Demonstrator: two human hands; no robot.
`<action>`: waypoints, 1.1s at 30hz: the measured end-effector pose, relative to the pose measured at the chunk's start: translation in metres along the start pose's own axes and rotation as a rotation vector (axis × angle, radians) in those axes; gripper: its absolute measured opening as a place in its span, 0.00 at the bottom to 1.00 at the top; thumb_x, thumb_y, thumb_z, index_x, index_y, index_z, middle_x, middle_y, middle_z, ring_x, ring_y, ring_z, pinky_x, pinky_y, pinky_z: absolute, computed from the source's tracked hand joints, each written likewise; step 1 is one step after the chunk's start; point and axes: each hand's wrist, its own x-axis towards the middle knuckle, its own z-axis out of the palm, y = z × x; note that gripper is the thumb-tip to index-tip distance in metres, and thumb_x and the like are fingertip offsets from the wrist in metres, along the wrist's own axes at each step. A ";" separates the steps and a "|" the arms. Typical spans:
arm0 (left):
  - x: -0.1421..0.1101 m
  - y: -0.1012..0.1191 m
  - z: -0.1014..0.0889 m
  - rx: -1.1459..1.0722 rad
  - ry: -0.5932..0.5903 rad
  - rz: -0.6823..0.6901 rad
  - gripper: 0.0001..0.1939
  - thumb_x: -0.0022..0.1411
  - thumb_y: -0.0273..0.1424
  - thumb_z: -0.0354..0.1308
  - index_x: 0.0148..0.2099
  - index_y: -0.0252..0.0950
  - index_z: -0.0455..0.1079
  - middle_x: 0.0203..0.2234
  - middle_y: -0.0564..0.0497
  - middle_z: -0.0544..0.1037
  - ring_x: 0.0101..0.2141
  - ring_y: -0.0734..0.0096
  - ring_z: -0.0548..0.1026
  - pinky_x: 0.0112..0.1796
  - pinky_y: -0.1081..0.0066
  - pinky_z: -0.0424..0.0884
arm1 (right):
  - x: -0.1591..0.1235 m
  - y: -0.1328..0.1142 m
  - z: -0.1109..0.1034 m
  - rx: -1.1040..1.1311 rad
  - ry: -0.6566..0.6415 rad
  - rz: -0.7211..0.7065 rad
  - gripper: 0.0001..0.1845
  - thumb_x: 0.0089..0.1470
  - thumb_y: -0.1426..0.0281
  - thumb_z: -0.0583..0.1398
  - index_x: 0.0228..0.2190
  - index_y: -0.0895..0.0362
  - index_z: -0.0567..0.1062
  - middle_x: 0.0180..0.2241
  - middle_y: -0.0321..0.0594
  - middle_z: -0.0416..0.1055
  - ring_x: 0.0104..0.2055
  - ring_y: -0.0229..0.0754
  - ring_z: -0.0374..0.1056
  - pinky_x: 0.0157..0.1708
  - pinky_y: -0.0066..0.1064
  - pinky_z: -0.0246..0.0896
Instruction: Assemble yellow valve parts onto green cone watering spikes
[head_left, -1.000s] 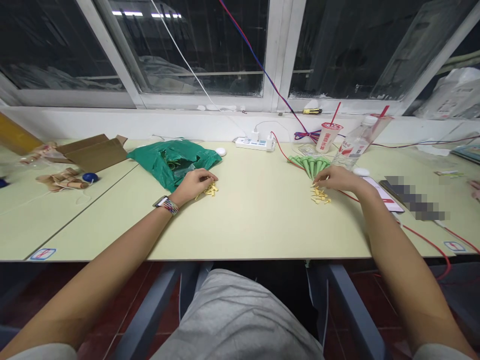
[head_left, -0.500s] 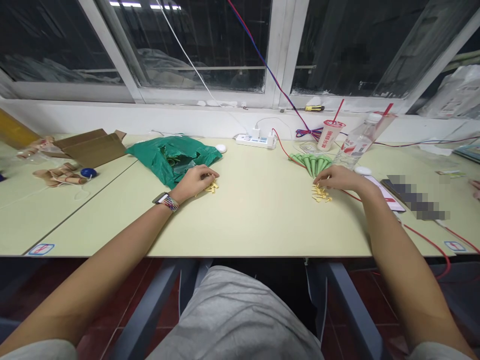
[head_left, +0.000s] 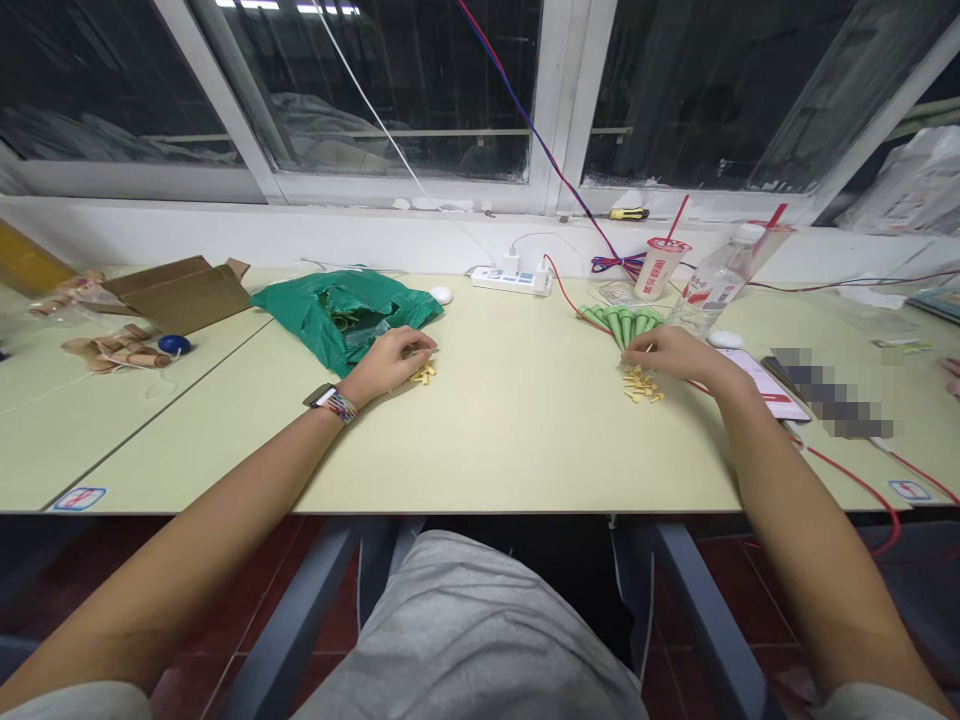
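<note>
Grip: left hand (head_left: 390,362) curled beside yellow bits (head_left: 424,374) | right hand (head_left: 667,355) pinched over second pile (head_left: 639,385) (contents: cannot tell)

We are seeing a glossy, crinkled green plastic bag (head_left: 341,320) lying on a smooth matt laminate bench (head_left: 517,450), with matt folded yellow paper bits (head_left: 640,384), a rough brown cardboard box (head_left: 180,297), and a clear, shiny plastic bottle (head_left: 709,285) catching the light.

Left hand (head_left: 390,363) sits on the table (head_left: 517,440) just beside a small pile of yellow bits (head_left: 424,374), green plastic bag (head_left: 337,320) behind it; right hand (head_left: 667,354) is at a second yellow pile (head_left: 641,385), green cones (head_left: 621,326) just past it.
</note>
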 end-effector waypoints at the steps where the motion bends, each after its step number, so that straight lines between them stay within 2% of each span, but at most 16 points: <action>1: 0.000 0.001 0.000 0.003 -0.006 0.016 0.20 0.68 0.46 0.56 0.47 0.37 0.80 0.46 0.42 0.82 0.46 0.55 0.78 0.51 0.57 0.72 | 0.001 0.000 0.001 -0.012 -0.006 -0.007 0.16 0.57 0.57 0.61 0.32 0.53 0.84 0.35 0.38 0.83 0.38 0.48 0.76 0.39 0.35 0.65; 6: -0.001 0.010 0.002 0.016 -0.053 0.078 0.18 0.66 0.48 0.60 0.46 0.40 0.80 0.47 0.44 0.81 0.49 0.54 0.76 0.55 0.57 0.70 | 0.005 0.007 0.005 -0.012 -0.048 -0.032 0.12 0.53 0.59 0.64 0.30 0.52 0.85 0.33 0.37 0.83 0.37 0.47 0.76 0.37 0.35 0.66; 10: -0.001 0.011 0.004 0.004 -0.068 0.099 0.15 0.66 0.46 0.61 0.42 0.41 0.80 0.44 0.45 0.82 0.47 0.56 0.77 0.52 0.59 0.71 | 0.006 0.013 0.007 -0.005 -0.073 -0.041 0.10 0.51 0.61 0.64 0.30 0.52 0.85 0.33 0.37 0.83 0.37 0.47 0.77 0.36 0.34 0.67; 14: -0.001 0.009 0.004 0.018 -0.060 0.106 0.15 0.67 0.44 0.59 0.40 0.40 0.80 0.41 0.45 0.82 0.45 0.57 0.77 0.51 0.59 0.71 | 0.006 0.012 0.007 -0.020 -0.069 -0.041 0.12 0.53 0.59 0.64 0.30 0.52 0.85 0.33 0.37 0.83 0.37 0.48 0.77 0.35 0.34 0.66; 20: 0.000 0.013 0.003 0.020 -0.059 0.110 0.17 0.68 0.46 0.57 0.40 0.40 0.80 0.41 0.44 0.81 0.44 0.56 0.77 0.50 0.59 0.71 | 0.001 -0.004 0.009 -0.091 0.020 -0.031 0.17 0.60 0.55 0.60 0.34 0.53 0.83 0.37 0.40 0.83 0.37 0.47 0.75 0.35 0.34 0.63; 25: -0.002 0.022 0.002 0.003 -0.079 0.084 0.19 0.68 0.49 0.57 0.43 0.39 0.80 0.44 0.43 0.81 0.48 0.54 0.76 0.55 0.57 0.71 | -0.003 -0.026 0.026 -0.189 0.196 -0.064 0.21 0.66 0.54 0.57 0.41 0.55 0.82 0.46 0.49 0.79 0.45 0.53 0.74 0.39 0.38 0.64; 27: -0.003 0.024 0.001 -0.043 -0.081 0.058 0.22 0.68 0.51 0.56 0.45 0.39 0.80 0.45 0.43 0.81 0.49 0.53 0.76 0.56 0.56 0.71 | -0.004 -0.035 0.035 -0.194 0.260 -0.106 0.21 0.67 0.55 0.56 0.44 0.55 0.82 0.48 0.52 0.77 0.49 0.56 0.73 0.42 0.40 0.66; 30: -0.002 0.024 0.001 -0.194 -0.018 -0.019 0.26 0.71 0.53 0.52 0.46 0.38 0.80 0.47 0.43 0.82 0.50 0.55 0.78 0.57 0.57 0.71 | -0.005 -0.048 0.049 -0.150 0.349 -0.252 0.19 0.69 0.58 0.55 0.46 0.54 0.81 0.50 0.53 0.75 0.55 0.59 0.71 0.50 0.45 0.68; 33: -0.001 0.019 0.002 -0.329 0.056 -0.106 0.29 0.72 0.58 0.50 0.44 0.39 0.81 0.47 0.43 0.83 0.50 0.55 0.79 0.56 0.58 0.73 | -0.007 -0.062 0.062 -0.066 0.372 -0.408 0.18 0.69 0.61 0.55 0.49 0.54 0.80 0.53 0.52 0.74 0.58 0.58 0.70 0.58 0.49 0.67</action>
